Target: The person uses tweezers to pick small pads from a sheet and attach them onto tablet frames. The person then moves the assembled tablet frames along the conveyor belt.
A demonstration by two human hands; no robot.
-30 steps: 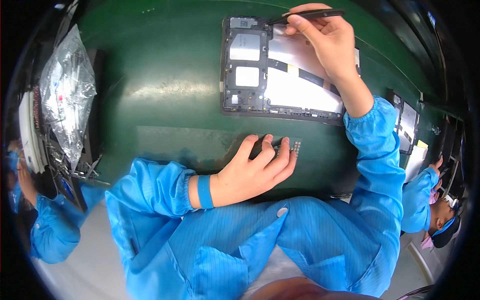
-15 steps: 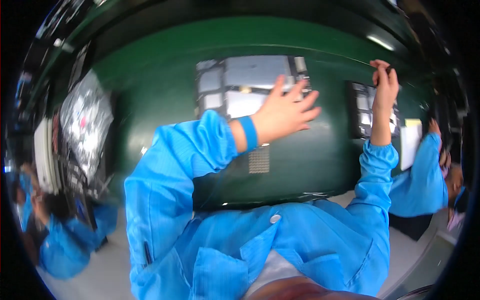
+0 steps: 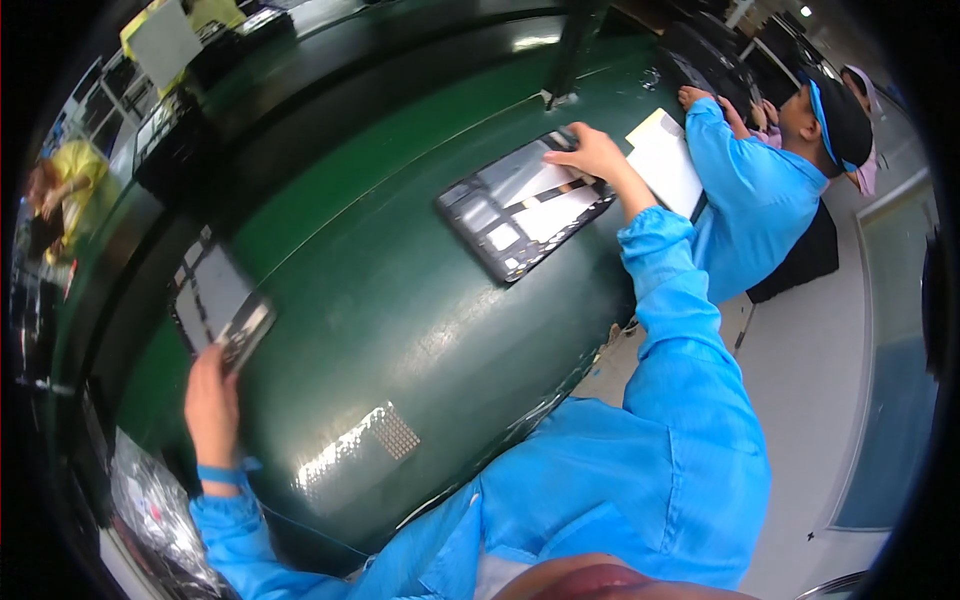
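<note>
Nearest to me, off at the left end of the green table (image 3: 400,290), my left hand (image 3: 212,405) lay at the end of a fully stretched arm, fingers reaching up to the near end of a dark opened device (image 3: 215,305). The fingertips touched its lower corner; whether they pinched it or merely rested there I could not tell. That device ran lengthwise away from my hand, up and slightly left, so this hand was clearly the nearer one to it. A small patch of gridded parts (image 3: 395,432) sat on the table between my arms, touched by neither. Farther off, my right hand (image 3: 592,155) was bent at the wrist over the far right corner of the opened tablet (image 3: 520,205), fingers curled loosely on its edge. The tablet's long axis slanted from lower left to upper right. Beyond it a co-worker in blue (image 3: 760,185) leaned over a white sheet (image 3: 668,165).
</note>
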